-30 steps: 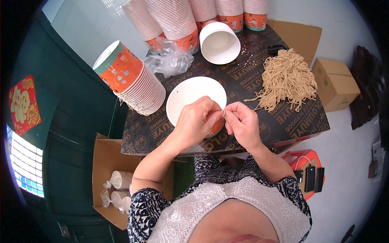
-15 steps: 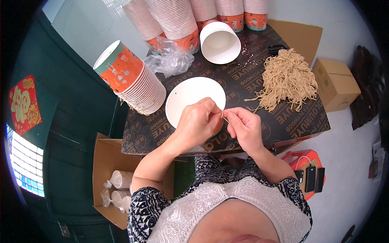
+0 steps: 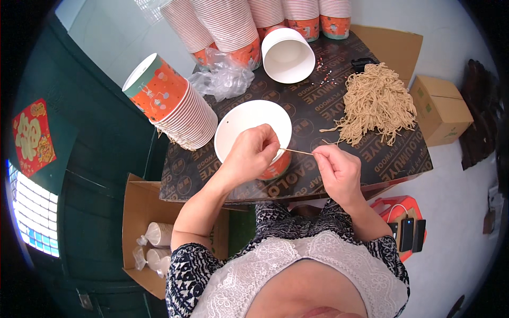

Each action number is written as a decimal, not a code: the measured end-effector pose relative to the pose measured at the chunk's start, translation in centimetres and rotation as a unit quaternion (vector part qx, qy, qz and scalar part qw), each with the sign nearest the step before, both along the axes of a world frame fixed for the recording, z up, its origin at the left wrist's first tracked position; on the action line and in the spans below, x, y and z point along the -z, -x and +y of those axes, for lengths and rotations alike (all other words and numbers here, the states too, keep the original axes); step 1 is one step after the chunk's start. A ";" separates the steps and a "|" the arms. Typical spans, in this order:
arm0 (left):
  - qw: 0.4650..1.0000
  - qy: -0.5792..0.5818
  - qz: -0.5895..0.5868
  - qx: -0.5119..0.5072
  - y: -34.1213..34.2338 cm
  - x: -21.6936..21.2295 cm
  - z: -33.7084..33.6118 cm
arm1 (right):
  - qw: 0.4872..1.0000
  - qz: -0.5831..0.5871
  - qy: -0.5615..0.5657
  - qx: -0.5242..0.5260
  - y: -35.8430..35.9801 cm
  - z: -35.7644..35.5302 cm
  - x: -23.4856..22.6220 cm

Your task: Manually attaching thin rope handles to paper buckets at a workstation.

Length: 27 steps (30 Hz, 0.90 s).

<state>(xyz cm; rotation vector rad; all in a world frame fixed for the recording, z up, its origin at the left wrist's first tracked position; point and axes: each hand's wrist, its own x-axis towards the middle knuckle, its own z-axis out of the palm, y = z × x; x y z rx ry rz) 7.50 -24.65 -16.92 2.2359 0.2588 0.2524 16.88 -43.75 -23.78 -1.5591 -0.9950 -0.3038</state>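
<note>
A short length of beige cord (image 3: pixel 296 151) is stretched tight between my hands. My left hand (image 3: pixel 250 152) pinches one end at the near right rim of a white-lined orange paper bucket (image 3: pixel 238 123), which stands in front of me and has a small dark hole or spot in its wall. The other end is between the fingertips of my right hand (image 3: pixel 339 172), off to the bucket's right over the table's near edge. How the cord meets the bucket is hidden behind my left hand. A heap of beige cords (image 3: pixel 377 103) lies at the table's right.
A leaning stack of nested buckets (image 3: pixel 180 114) is at left, taller stacks (image 3: pixel 228 26) behind. Another bucket (image 3: pixel 289 55) lies on its side near scattered beads (image 3: pixel 326 77) and crumpled plastic (image 3: pixel 225 79). An open carton (image 3: pixel 140 212) sits below left; a red stool (image 3: pixel 408 204) holds phone-like devices.
My hands have moved apart; the right has gone right and slightly down, drawing the cord out straight. The bucket has shifted slightly left with my left hand.
</note>
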 end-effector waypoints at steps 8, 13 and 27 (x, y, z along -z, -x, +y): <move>0.999 -0.032 0.027 -0.008 0.1 -0.4 0.4 | 0.999 0.040 0.005 -0.027 -0.4 0.0 0.8; 0.972 -0.190 -0.140 0.019 1.9 -2.0 6.9 | 0.993 0.095 0.030 -0.071 -1.3 -0.7 0.4; 0.867 -0.490 -0.068 0.054 5.5 -2.2 7.6 | 0.975 0.159 -0.002 -0.157 -1.8 -2.8 -0.8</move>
